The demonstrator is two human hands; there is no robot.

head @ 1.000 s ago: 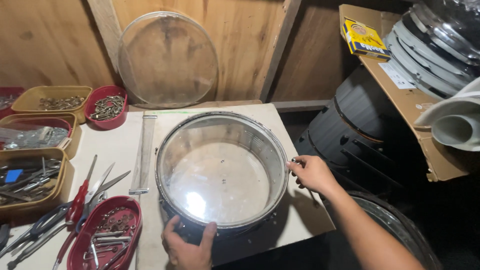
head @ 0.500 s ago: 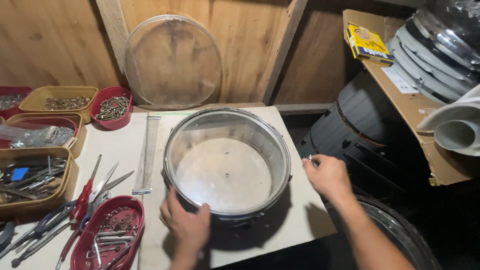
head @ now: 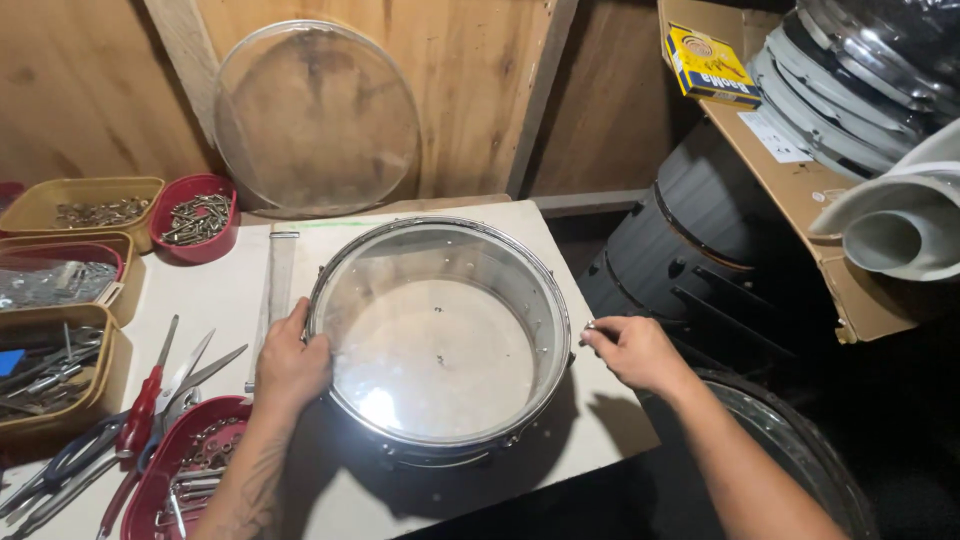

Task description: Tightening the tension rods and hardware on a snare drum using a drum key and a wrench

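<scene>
The left hand (head: 290,365) has slid from the near rim to grip the left side of the clear, chrome-hooped snare drum shell (head: 440,340) at centre frame, while the right hand (head: 632,350), loosely curled, has drawn just off its right edge, pinching something small — so the drum is being turned in place

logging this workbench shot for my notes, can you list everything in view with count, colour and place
drum: 1, clear shell with chrome rim, middle of the table
table: 1, off-white, under the drum
loose drumhead: 1, clear, leaning on the wooden wall behind
red bowls of hardware: 2, one at back left, one at front left
tan trays: several, holding metal parts, left edge
pliers: 1 pair, red handles, left of the front bowl
yellow box: 1, on the cardboard at upper right
stacked hoops: several, grey metal, top right
black drum shells: count unclear, right of the table
left hand: on the drum's left rim
right hand: at the drum's right side, pinching a small metal piece
</scene>
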